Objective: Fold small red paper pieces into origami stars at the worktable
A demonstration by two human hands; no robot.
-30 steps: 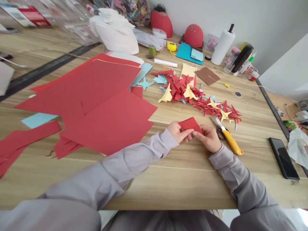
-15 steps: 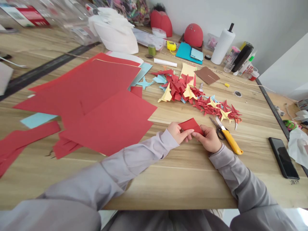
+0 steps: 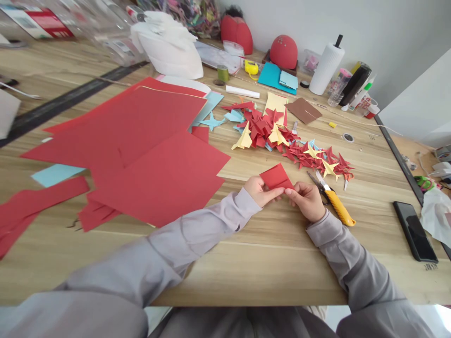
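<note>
Since red paper square [image 3: 276, 175] sits between fingers of both hands, neither is nearer. Left hand [image 3: 259, 191] pinches left side and near edge; right hand [image 3: 309, 201] pinches near right corner. Paper points away from person, no clear long axis. Cutter [image 3: 340, 206] and scissors [image 3: 314, 180] just beside right hand; folded paper pile [image 3: 260, 129] beyond. Bottle label [image 3: 49, 22] far left blurred, marks below phone [image 3: 415, 231] unreadable.
</note>
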